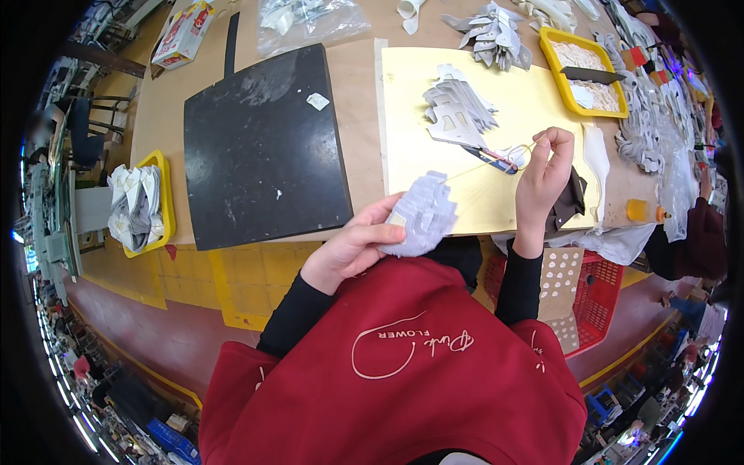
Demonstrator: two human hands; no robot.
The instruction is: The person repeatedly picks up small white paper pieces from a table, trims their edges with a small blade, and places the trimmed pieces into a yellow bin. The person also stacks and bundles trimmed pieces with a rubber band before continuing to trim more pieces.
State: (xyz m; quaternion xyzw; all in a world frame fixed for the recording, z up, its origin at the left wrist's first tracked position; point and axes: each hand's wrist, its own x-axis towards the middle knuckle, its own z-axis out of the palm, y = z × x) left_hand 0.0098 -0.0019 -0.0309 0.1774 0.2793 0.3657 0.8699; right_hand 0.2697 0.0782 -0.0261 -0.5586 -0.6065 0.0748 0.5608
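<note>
My left hand (358, 239) grips a fanned stack of light grey cut fabric pieces (425, 215), thumb on top, at the table's near edge. From the stack a thin yellowish strand (474, 168) stretches up to my right hand (549, 163), raised to the right. The thumb and fingertips of that hand are pinched together on the strand. Behind the strand, a small cutting tool (504, 165) with dark and red parts lies on the yellow sheet (403, 101). Another stack of grey pieces (459, 108) rests just beyond it.
A black board (263, 147) covers the table's left part. Yellow baskets stand at left (167, 201) and back right (549, 58), the latter with a knife (593, 74) across it. More grey pieces (496, 35) lie at the back. A red crate (601, 302) sits below the table.
</note>
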